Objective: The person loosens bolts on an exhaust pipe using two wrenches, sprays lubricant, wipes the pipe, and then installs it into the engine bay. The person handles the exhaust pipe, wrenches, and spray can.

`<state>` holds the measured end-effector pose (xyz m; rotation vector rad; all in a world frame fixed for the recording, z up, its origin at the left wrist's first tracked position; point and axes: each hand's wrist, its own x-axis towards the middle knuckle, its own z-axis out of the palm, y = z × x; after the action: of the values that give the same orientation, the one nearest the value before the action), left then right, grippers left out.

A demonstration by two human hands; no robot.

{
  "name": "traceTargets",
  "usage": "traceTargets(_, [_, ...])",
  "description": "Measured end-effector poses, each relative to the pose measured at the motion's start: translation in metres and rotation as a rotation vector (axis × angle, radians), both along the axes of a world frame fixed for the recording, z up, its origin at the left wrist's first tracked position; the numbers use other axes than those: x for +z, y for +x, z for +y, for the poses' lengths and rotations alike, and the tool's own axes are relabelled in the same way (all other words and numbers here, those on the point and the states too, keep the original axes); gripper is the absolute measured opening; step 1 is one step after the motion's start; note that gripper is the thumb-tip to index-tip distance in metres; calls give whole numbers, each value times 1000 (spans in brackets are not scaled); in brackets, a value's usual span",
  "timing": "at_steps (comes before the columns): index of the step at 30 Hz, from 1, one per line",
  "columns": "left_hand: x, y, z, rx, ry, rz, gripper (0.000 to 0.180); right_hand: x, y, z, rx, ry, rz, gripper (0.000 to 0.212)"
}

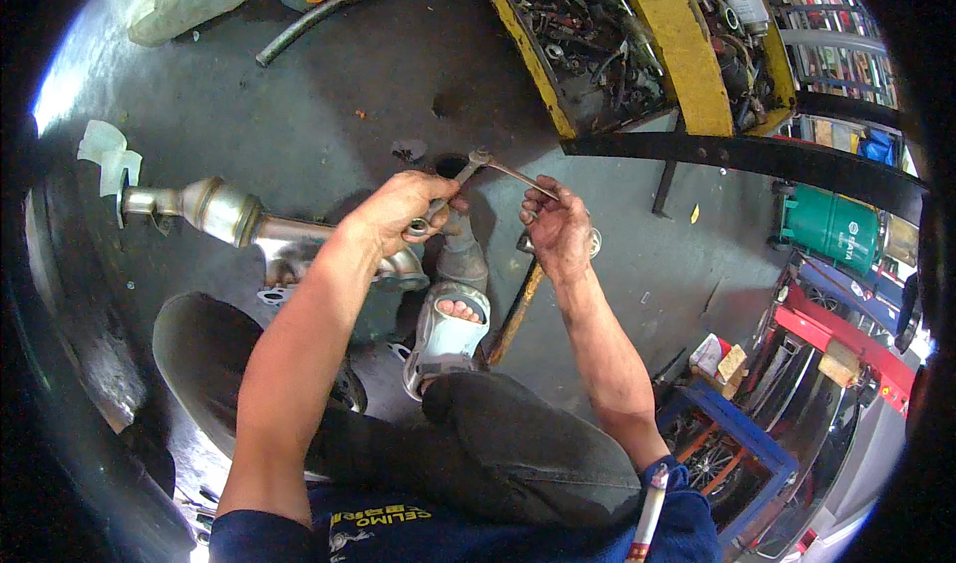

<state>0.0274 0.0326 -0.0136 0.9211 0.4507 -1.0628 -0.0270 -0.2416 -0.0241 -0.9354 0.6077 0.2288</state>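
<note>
Gripping a wrench, the left hand is curled tight — the right hand pinches a slim metal tool.

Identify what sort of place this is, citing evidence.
Probably a vehicle repair workshop: a bulging, silvery metal exhaust section, a yellow-edged metal tray of jumbled dark metal parts, and a silvery metal wrench in the left hand.
</note>
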Motion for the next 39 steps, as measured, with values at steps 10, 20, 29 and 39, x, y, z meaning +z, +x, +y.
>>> traceTargets(10, [18, -39, -69, 350, 40, 96, 28, -1, 0, 0, 1, 19, 11, 38])
traceTargets(20, [27, -30, -75, 373, 147, 76, 28, -2, -1, -2, -6, 0, 16, 38])
traceTargets(29, [35, -41, -118, 460, 139, 120, 28, 4, 5, 0, 28, -44, 46, 40])
traceTargets(39, [38, -34, -144, 549, 200, 87, 28, 7, 3, 1, 23, -92, 70, 41])
